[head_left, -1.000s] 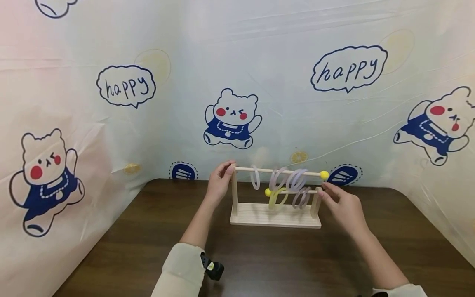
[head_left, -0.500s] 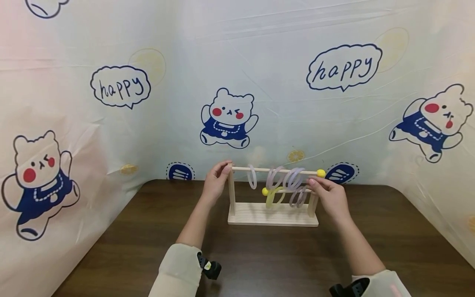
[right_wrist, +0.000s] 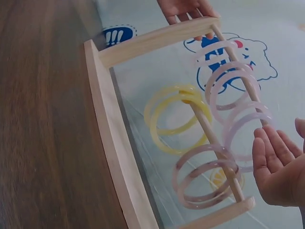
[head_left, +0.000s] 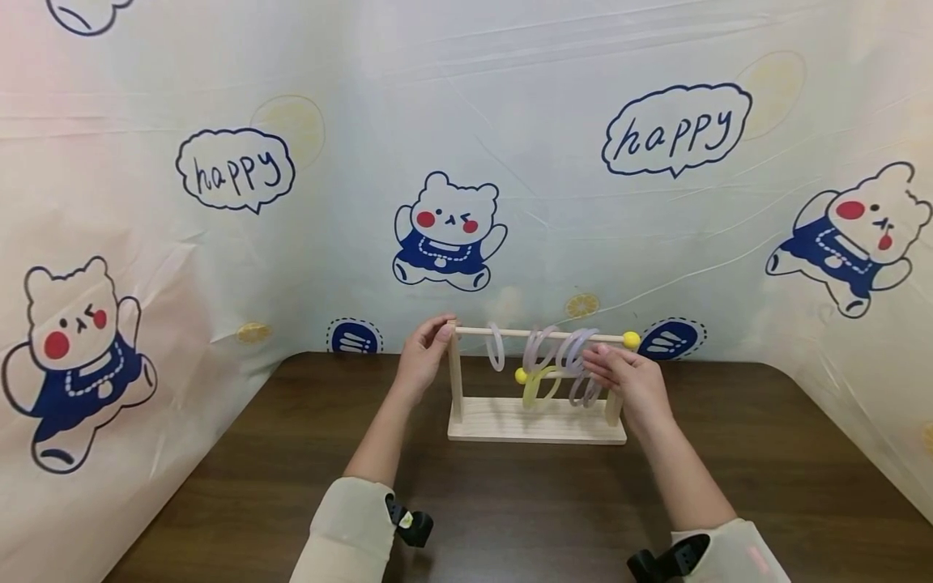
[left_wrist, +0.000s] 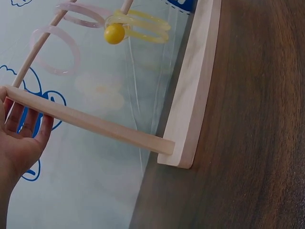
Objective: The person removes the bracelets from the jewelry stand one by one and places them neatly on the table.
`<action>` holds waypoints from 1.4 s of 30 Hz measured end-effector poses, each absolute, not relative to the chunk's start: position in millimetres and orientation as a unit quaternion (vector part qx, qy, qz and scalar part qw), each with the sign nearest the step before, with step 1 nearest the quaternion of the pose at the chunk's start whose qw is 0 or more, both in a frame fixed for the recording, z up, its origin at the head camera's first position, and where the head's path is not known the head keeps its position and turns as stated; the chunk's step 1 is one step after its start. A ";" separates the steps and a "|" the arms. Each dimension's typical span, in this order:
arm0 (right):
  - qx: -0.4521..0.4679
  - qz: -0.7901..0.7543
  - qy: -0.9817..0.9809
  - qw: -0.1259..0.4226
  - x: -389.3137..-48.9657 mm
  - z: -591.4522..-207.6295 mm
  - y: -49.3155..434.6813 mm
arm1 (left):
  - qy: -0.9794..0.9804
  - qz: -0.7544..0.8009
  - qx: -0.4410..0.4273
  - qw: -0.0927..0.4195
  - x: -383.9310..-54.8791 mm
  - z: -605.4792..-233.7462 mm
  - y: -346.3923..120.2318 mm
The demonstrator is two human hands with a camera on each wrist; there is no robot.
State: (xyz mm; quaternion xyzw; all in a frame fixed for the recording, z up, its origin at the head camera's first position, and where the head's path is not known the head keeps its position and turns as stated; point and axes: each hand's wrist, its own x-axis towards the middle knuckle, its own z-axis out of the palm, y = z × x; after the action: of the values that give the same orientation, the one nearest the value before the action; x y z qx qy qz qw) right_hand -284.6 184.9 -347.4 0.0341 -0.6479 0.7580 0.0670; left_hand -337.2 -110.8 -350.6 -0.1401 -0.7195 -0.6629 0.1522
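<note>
A wooden bangle stand [head_left: 535,421] is upright on the table, with two rods. My left hand [head_left: 421,356] grips the top of its left post [left_wrist: 95,123], fingers behind the wood. On the upper rod hang a pale bangle [head_left: 500,356] near the left and several pink and lavender bangles [right_wrist: 227,136] further right. The lower rod carries yellow bangles [right_wrist: 153,130] and mottled mauve bangles [right_wrist: 176,180]. My right hand [head_left: 632,385] is beside the lavender bangles, fingers fairly straight and thumb apart [right_wrist: 281,167]; whether the fingertips touch a bangle, I cannot tell. It partly hides the right post.
Yellow balls cap the upper rod's right end [head_left: 631,340] and the lower rod's left end [left_wrist: 114,34]. The dark wooden table [head_left: 510,502] extends around the stand. A printed curtain [head_left: 350,243] hangs behind and at both sides.
My right hand has moved left from the stand's right end to the lavender bangles. The left hand keeps its grip on the post. The bangles hang much as before.
</note>
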 end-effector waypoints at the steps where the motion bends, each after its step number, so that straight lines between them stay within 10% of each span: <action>1: 0.026 0.763 -0.643 0.064 -285.1 -346.7 183.3 | -0.720 -0.662 -0.141 0.152 -337.6 -351.0 -111.0; 42: -0.028 0.665 -0.740 0.098 -284.1 -348.0 174.5 | -0.709 -0.673 -0.148 0.149 -340.0 -351.6 -112.3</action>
State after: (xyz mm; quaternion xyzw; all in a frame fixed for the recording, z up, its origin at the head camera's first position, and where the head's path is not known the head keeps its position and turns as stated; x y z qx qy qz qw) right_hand -284.1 174.5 -348.0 -0.0278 -0.7400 0.6649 0.0979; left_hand -340.0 -112.3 -351.6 -0.1477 -0.7093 -0.6731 0.1488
